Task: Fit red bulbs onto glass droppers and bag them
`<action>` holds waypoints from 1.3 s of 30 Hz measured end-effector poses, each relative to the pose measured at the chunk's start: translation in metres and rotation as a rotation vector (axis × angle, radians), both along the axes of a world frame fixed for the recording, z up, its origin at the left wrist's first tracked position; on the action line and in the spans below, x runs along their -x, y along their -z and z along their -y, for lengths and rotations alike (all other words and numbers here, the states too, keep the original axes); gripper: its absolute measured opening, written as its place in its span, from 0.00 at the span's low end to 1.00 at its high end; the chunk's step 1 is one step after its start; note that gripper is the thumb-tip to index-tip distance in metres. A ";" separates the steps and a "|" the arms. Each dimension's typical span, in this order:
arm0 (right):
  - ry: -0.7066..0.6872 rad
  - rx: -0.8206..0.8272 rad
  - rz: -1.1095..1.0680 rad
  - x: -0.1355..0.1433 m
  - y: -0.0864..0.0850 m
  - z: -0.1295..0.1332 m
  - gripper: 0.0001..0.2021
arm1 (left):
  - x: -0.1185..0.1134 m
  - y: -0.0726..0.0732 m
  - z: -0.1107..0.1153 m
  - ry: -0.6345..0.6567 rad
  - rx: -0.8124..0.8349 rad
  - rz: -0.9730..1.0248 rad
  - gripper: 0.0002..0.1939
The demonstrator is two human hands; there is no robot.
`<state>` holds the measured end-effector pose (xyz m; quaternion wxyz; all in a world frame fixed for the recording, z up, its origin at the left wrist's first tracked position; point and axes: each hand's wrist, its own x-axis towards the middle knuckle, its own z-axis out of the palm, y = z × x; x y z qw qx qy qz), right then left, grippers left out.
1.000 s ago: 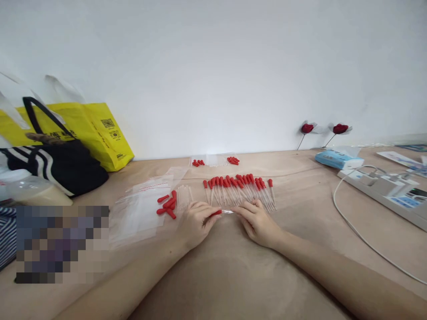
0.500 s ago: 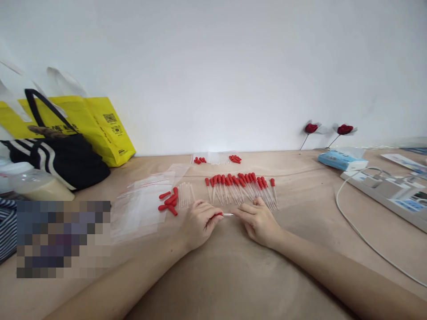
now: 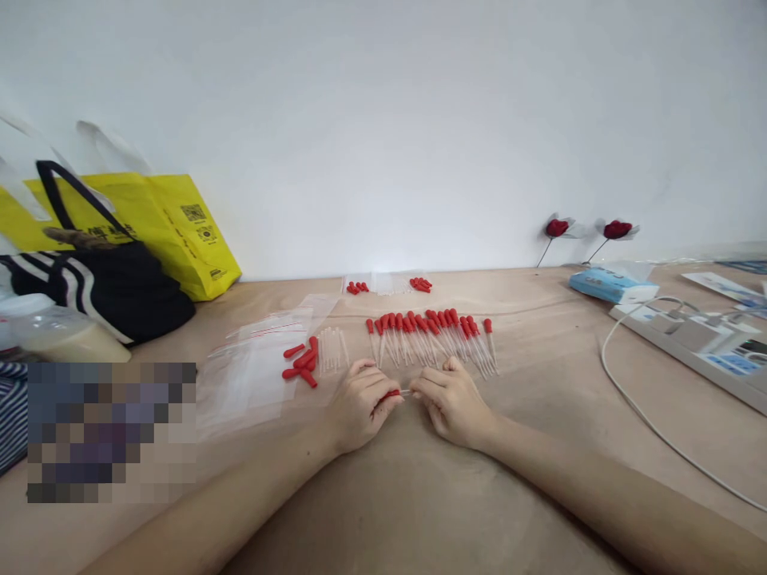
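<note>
My left hand (image 3: 367, 403) is closed on a red rubber dropper bulb (image 3: 391, 393). Fingers of my right hand (image 3: 452, 399) pinch a clear glass dropper tube (image 3: 406, 392), whose end meets the bulb; how far it sits inside is hidden. Just beyond my hands lies a row of droppers with red bulbs (image 3: 431, 323), their clear tubes pointing toward me. To the left are several loose red bulbs (image 3: 305, 359) and, beside them, a group of bare glass tubes (image 3: 331, 351).
Clear zip bags (image 3: 252, 375) lie flat at left. At the back sits a bag with more red bulbs (image 3: 383, 283). A yellow bag (image 3: 197, 239), a black bag (image 3: 137, 287) and a bottle (image 3: 72, 335) stand far left. Right are tissues (image 3: 611, 285), a power strip (image 3: 719, 371) and a cable (image 3: 629, 407).
My right hand has moved left toward my left hand, and less of the glass tube shows between them. The view has shifted slightly.
</note>
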<state>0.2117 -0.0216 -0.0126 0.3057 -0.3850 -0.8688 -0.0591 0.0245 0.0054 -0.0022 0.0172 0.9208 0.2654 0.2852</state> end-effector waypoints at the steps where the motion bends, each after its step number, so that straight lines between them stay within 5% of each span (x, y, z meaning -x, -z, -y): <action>1: -0.002 0.008 -0.004 0.001 0.000 0.000 0.10 | 0.000 0.000 0.000 0.004 0.000 -0.003 0.08; 9: -0.036 0.124 0.019 -0.003 -0.003 -0.003 0.11 | 0.003 -0.003 -0.002 -0.027 0.022 -0.055 0.09; 15: 0.043 -0.003 0.038 -0.014 -0.008 -0.002 0.09 | 0.012 -0.010 -0.006 -0.070 -0.011 -0.044 0.08; 20: 0.346 0.018 -0.090 -0.016 -0.007 -0.017 0.10 | 0.042 -0.036 -0.036 -0.395 -0.058 -0.076 0.13; 23: 0.566 0.101 -0.156 -0.011 -0.010 -0.033 0.11 | 0.075 -0.056 -0.058 -0.562 0.176 -0.227 0.13; 28: 0.818 0.269 -0.121 0.003 -0.014 -0.056 0.13 | 0.112 -0.071 -0.072 -0.546 0.388 -0.385 0.12; 39: 0.882 0.300 -0.126 0.003 -0.004 -0.065 0.10 | 0.112 -0.073 -0.069 -0.521 0.489 -0.410 0.12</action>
